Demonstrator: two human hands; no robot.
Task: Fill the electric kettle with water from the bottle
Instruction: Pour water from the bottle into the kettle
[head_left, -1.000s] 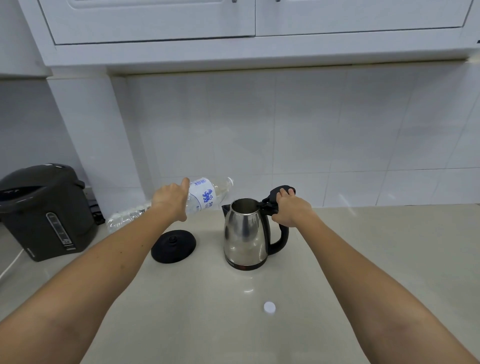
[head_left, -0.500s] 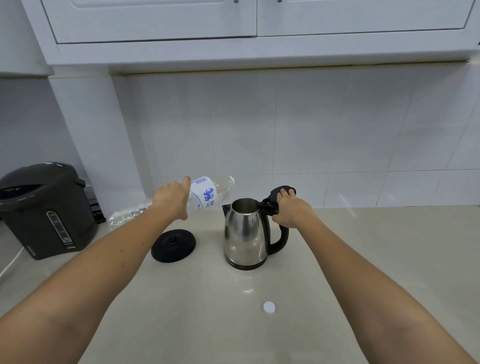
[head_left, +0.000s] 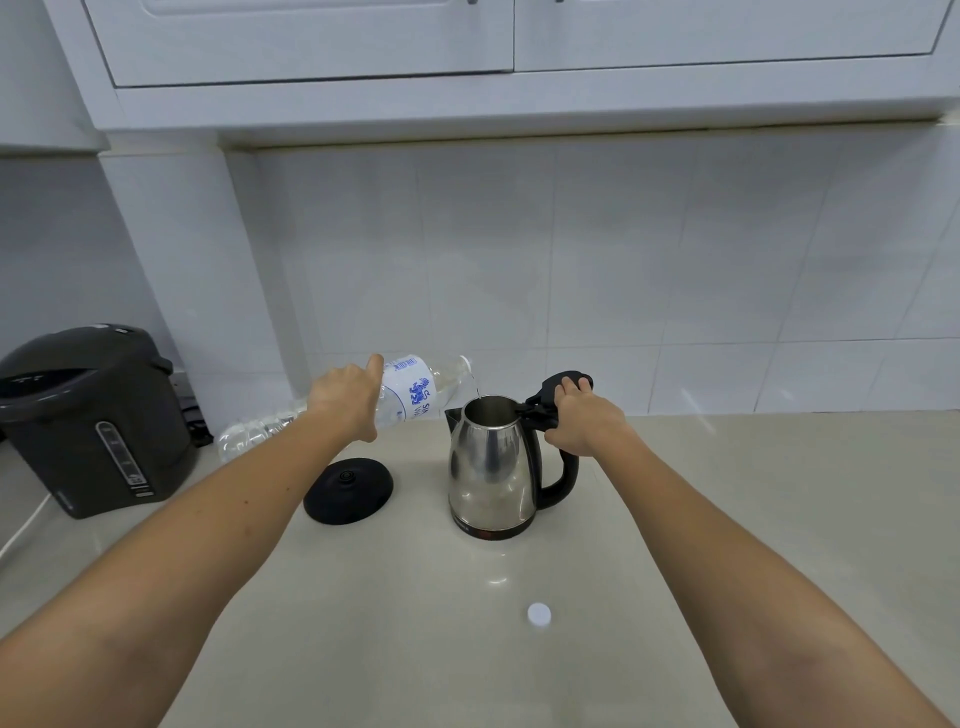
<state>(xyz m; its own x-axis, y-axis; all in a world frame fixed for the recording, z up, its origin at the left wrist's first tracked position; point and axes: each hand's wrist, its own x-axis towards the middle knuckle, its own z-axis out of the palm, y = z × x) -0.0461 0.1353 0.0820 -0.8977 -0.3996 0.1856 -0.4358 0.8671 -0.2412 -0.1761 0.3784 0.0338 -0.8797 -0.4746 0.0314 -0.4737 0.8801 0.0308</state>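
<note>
A steel electric kettle (head_left: 491, 467) with a black handle stands on the beige counter, its lid flipped up. My right hand (head_left: 584, 418) grips the top of the handle and holds the lid back. My left hand (head_left: 345, 397) holds a clear plastic water bottle (head_left: 415, 389) with a blue-printed label, tipped almost level. The bottle's open mouth is just above the kettle's rim, and a thin stream of water falls into the opening.
The kettle's black round base (head_left: 348, 491) lies on the counter left of the kettle. A white bottle cap (head_left: 538, 614) lies nearer to me. A dark grey hot-water dispenser (head_left: 93, 421) stands at the far left. White cabinets (head_left: 467, 41) hang overhead.
My left hand has moved the bottle right and tipped it further, so its mouth now reaches over the kettle's rim and water runs out. My right hand stays on the handle.
</note>
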